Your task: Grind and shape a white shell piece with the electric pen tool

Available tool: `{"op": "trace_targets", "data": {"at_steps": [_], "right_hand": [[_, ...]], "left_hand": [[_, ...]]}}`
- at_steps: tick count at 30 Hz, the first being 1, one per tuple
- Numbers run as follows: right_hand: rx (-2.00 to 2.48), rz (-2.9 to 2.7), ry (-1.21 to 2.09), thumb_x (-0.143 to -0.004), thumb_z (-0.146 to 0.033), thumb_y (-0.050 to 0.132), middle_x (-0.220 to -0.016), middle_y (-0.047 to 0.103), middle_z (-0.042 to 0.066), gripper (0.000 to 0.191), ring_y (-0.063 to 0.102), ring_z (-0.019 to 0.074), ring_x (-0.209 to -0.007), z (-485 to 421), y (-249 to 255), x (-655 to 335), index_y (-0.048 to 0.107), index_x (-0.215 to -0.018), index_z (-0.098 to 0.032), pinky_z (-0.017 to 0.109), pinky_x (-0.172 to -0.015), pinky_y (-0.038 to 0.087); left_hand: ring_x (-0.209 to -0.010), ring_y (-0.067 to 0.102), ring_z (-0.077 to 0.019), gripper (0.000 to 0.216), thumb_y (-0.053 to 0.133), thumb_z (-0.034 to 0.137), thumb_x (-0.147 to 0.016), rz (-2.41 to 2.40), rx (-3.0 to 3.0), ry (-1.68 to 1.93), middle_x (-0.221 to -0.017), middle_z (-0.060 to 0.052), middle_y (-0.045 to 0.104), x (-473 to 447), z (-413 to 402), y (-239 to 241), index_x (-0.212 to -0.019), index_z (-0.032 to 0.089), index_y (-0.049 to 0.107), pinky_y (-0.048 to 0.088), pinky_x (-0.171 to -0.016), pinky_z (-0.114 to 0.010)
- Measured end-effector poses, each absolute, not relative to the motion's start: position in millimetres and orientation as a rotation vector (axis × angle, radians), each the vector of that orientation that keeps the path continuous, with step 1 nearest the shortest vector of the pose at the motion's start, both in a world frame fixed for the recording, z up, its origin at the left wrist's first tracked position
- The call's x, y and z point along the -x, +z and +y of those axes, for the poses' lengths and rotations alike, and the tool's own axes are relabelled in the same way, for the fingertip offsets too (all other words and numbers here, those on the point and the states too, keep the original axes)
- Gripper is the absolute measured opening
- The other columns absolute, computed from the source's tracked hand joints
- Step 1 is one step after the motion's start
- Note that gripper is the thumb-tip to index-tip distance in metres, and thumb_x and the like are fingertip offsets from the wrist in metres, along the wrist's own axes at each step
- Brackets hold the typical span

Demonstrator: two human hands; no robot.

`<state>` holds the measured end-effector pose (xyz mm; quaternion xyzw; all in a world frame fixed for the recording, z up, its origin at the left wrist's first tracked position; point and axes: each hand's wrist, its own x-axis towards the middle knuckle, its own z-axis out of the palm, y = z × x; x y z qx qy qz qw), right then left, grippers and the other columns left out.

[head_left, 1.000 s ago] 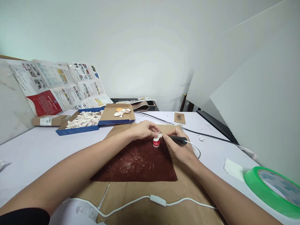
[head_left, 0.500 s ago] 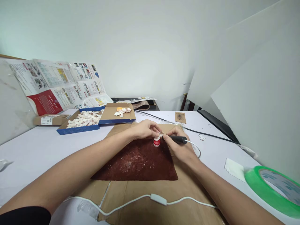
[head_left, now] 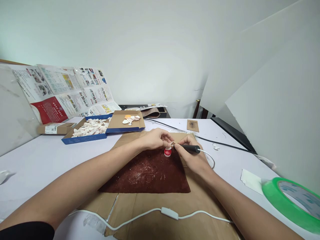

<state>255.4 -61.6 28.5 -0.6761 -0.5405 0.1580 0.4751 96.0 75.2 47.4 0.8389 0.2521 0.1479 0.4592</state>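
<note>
My left hand (head_left: 159,138) is closed in a pinch on a small pale shell (head_left: 172,144). In my right hand (head_left: 193,160) is a black pen-shaped electric tool (head_left: 191,148), its white cable running out of the back end. The tool's front end meets the shell, and the fingers hide its tip. Just below the shell stands a small round red-and-white container (head_left: 167,152). It rests at the far edge of a dark red-brown cloth (head_left: 150,176) strewn with white dust and crumbs.
Flattened cardboard (head_left: 160,216) lies under the cloth, crossed by a white cable with an inline switch (head_left: 169,213). At the back left, a blue box (head_left: 85,139) holds many pale shells; several more lie on its lid (head_left: 117,120). Green tape (head_left: 275,200) lies right.
The shell has tilted slightly and sits a little lower between the fingers. Both hands otherwise keep nearly the same place, with the view shifted slightly.
</note>
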Motion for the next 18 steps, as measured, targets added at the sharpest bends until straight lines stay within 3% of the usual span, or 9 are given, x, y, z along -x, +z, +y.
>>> {"op": "trace_targets", "data": {"at_steps": [18], "right_hand": [[1.696, -1.28, 0.416, -0.082, -0.057, 0.065, -0.072, 0.067, -0.002, 0.031, 0.059, 0.0223, -0.07, -63.4, 27.9, -254.5, 0.057, -0.075, -0.028, 0.034, -0.067, 0.041]], "left_hand": [[-0.087, 0.075, -0.0182, 0.026, 0.079, 0.022, -0.083, 0.609, -2.108, 0.387, -0.097, -0.009, 0.081, -95.0, 71.7, 49.3, -0.107, 0.012, 0.079, 0.057, -0.083, -0.028]]}}
